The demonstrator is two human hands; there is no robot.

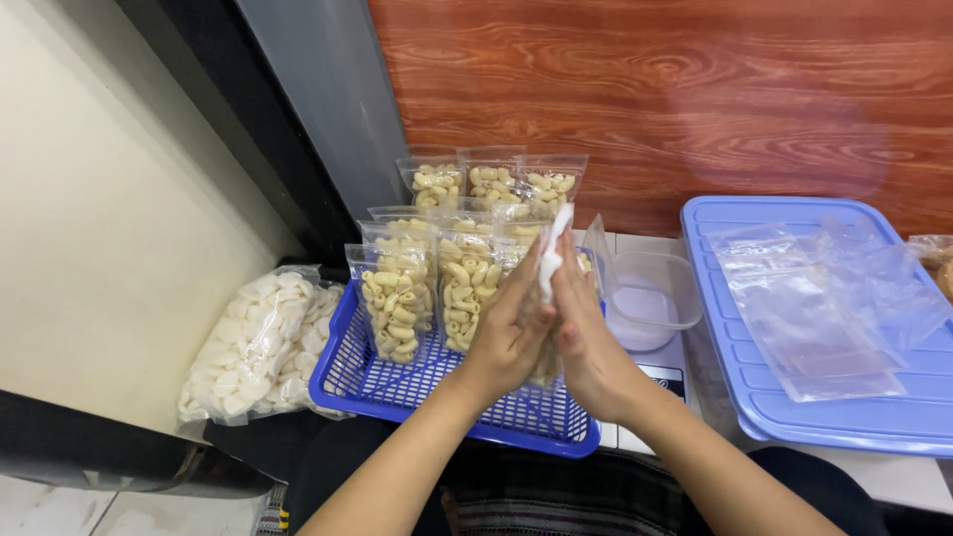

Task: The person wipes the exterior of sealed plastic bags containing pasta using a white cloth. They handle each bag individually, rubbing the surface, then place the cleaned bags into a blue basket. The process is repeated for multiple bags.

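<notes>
My left hand [506, 333] and my right hand [586, 333] are pressed together, palm to palm, around a clear pouch of pale curled snacks [549, 260]. The pouch's white top edge sticks up between my fingertips. Both hands hover over the near right part of a blue plastic basket [347, 382]. Several filled clear pouches [397, 293] of the same snacks stand upright in rows in that basket, to the left of and behind my hands.
A large clear bag of white chips [253, 347] lies left of the basket. A small clear tub [650, 298] sits on a scale right of my hands. Empty clear pouches [814, 308] lie on a blue bin lid [893, 417]. A wood-grain wall stands behind.
</notes>
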